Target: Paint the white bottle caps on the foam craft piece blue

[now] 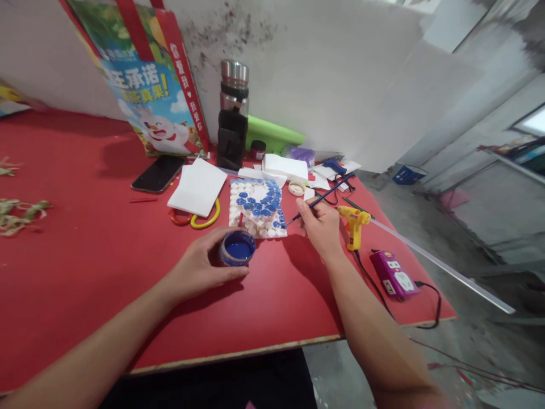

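My left hand (204,258) is wrapped round a small jar of blue paint (237,250) in front of the craft piece. Between the fingers of my right hand (320,224) is a thin dark paintbrush (326,194), slanting down to the left. Its tip is at the lower right part of a square craft piece (256,207) covered in small round white knobs. Many knobs on its raised middle and right side are blue; those at the left and along the front are white. The jar and my left fingers stand close to its front left corner.
Left of the craft piece lie white paper sheets (196,186), scissors with a yellow handle (206,215) and a phone (157,173). Behind stand a bottle (234,113) and a printed bag (149,85). At right are a yellow glue gun (354,224), a purple power box (394,275) and cords.
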A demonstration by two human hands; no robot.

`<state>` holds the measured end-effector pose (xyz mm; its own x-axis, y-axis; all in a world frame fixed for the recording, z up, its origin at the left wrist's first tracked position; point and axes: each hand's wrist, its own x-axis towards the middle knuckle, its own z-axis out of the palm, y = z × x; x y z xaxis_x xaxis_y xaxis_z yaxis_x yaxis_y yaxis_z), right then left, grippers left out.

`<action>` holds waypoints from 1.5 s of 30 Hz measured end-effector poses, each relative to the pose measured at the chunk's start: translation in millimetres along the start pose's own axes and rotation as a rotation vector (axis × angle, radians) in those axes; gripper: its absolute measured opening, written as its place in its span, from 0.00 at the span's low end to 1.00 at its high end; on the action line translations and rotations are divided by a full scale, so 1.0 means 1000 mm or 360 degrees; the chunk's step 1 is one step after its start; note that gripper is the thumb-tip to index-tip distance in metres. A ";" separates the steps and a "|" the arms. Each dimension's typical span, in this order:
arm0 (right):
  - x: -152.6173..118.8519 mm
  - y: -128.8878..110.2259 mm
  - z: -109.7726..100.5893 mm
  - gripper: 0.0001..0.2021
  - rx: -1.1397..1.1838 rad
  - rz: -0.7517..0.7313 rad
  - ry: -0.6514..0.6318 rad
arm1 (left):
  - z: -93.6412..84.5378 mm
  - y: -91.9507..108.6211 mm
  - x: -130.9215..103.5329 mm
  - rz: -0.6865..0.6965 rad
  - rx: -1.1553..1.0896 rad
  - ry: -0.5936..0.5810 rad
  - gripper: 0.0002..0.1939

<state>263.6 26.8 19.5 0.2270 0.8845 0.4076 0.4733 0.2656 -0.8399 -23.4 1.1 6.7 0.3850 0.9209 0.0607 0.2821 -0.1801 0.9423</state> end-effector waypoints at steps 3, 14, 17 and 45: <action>0.000 0.002 0.001 0.24 -0.0008 0.0007 -0.0031 | 0.000 0.001 0.000 0.0018 -0.0003 0.0001 0.36; 0.000 -0.002 0.001 0.23 0.0002 0.0036 0.0028 | 0.000 0.000 0.000 -0.0031 -0.0009 -0.0002 0.38; -0.001 -0.003 0.003 0.24 0.0037 0.0025 -0.0010 | 0.000 0.000 0.000 -0.0039 0.0004 0.0007 0.38; 0.000 -0.004 -0.001 0.23 -0.0078 0.0030 0.0005 | 0.001 -0.001 0.000 0.0015 0.0008 0.0006 0.37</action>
<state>263.0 25.1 23.3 0.2387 0.8880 0.3931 0.5100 0.2299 -0.8289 -22.6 1.2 5.2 0.3846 0.9204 0.0708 0.2826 -0.1905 0.9401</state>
